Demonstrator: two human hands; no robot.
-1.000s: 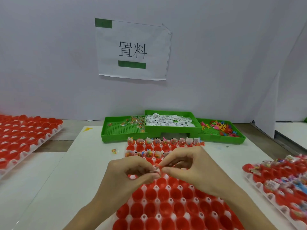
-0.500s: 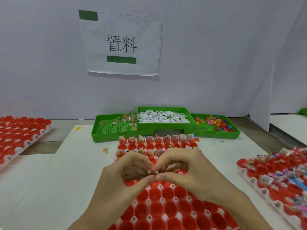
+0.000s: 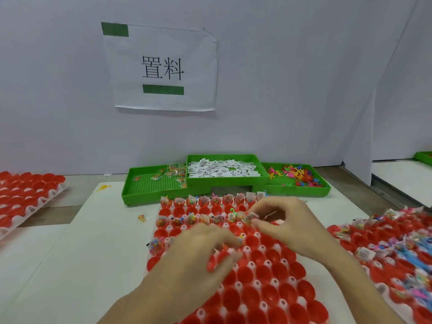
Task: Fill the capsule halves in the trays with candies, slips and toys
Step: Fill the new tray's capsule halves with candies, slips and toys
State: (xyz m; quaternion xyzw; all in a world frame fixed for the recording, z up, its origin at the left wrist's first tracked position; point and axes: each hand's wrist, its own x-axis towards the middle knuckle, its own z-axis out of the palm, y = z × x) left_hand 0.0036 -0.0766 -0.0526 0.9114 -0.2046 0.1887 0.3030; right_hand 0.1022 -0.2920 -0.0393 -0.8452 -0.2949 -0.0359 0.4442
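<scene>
Head view looks down on the middle tray (image 3: pixel 161 232) of red capsule halves (image 3: pixel 268 293), near the table's front edge. Its two far rows already hold candy packets, slips and toys; the nearer rows sit bare. The right hand (image 3: pixel 286 220) pinches a candy packet (image 3: pixel 251 217) over the second row's right end. The left hand (image 3: pixel 205 249) curls its fingers around small pieces beside it, too blurred to name. To do this well, I judge each piece should go straight down into one cup, seated below the rim, without brushing filled neighbours. Green supply bins (image 3: pixel 224 185) stand at the table's far edge.
</scene>
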